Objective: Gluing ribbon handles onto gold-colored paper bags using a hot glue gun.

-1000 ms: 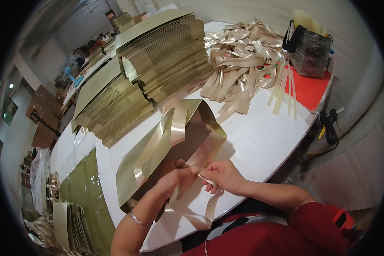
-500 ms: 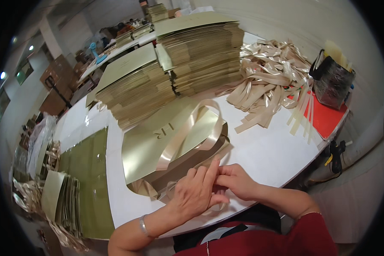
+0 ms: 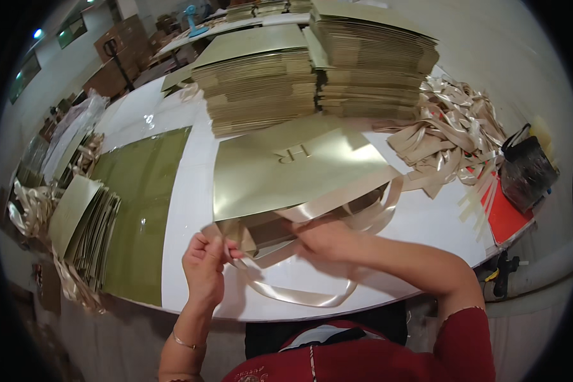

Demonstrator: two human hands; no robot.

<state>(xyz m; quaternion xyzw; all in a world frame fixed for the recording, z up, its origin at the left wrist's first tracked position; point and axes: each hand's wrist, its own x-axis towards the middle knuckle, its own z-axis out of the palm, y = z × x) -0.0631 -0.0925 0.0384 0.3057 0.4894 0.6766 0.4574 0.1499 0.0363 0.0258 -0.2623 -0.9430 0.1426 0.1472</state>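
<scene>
A flat, folded gold paper bag (image 3: 286, 169) lies near the front edge of a white table (image 3: 184, 210), its open end toward the person. A cream satin ribbon (image 3: 337, 200) runs across the bag's mouth and loops down over the table's front part. The left hand (image 3: 205, 267) pinches a corner of the bag's mouth between thumb and fingertips, fingers closed narrowly on the paper. The right hand (image 3: 321, 239) rests at the bag's opening where the ribbon crosses; it is blurred, and it seems to be gripping the ribbon, though the exact hold cannot be made out.

Behind the bag stand two tall stacks of flat gold bags (image 3: 318, 70), side by side. To the right of them is a loose heap of cream ribbon lengths (image 3: 449, 137). Farther right, a dark bag with handles (image 3: 528, 172) sits on a red sheet (image 3: 506, 213) at the table's edge. To the left of the bag lies a large olive-gold sheet (image 3: 140, 204), and beyond it, off the table's left edge, a fanned pile of gold bags (image 3: 86, 223) with ribbons hanging beside it.
</scene>
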